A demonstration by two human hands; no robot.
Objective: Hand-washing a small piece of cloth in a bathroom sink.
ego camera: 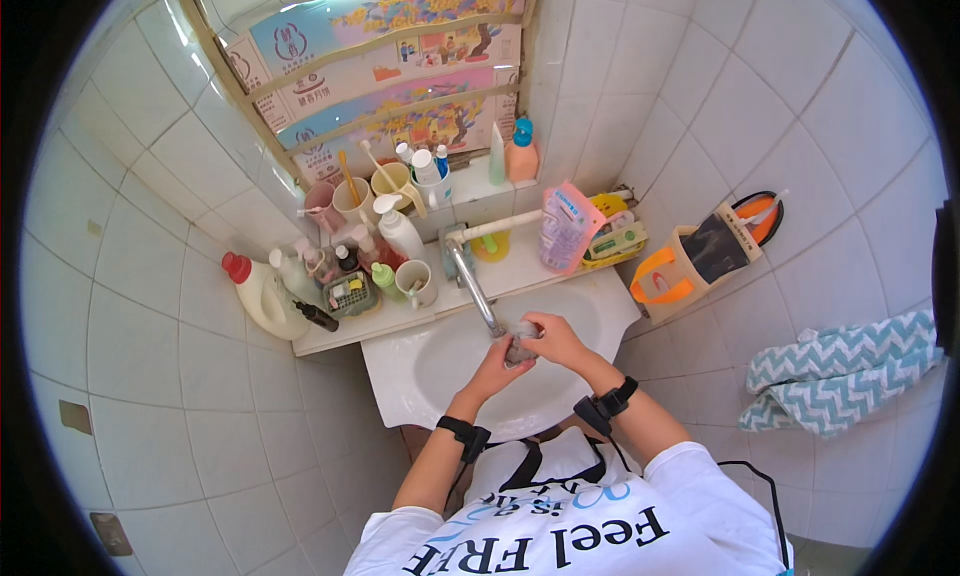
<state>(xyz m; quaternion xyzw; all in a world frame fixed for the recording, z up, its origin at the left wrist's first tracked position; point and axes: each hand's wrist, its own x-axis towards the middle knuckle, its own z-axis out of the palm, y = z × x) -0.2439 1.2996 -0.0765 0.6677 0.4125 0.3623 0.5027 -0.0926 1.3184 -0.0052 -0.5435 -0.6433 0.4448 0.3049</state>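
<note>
Both of my hands are over the white washbasin [442, 377], close under the end of the chrome tap [478, 291]. Between them is a small, greyish, crumpled object [523, 343]; whether it is a cloth or a scrubber I cannot tell. My left hand [501, 370] holds it from the lower left, fingers curled around its side. My right hand [553, 338] grips its upper right part with thumb and fingers. Black straps with small dark boxes sit on both wrists. Whether water runs from the tap is not clear.
Behind the basin, a ledge holds a white pump bottle [400, 229], a white mug [416, 283], a purple-and-pink pouch [566, 229] and a yellow basket [619, 250]. A red-capped jug [266, 295] stands left. A bag [694, 265] and a zigzag-patterned towel [840, 373] hang right.
</note>
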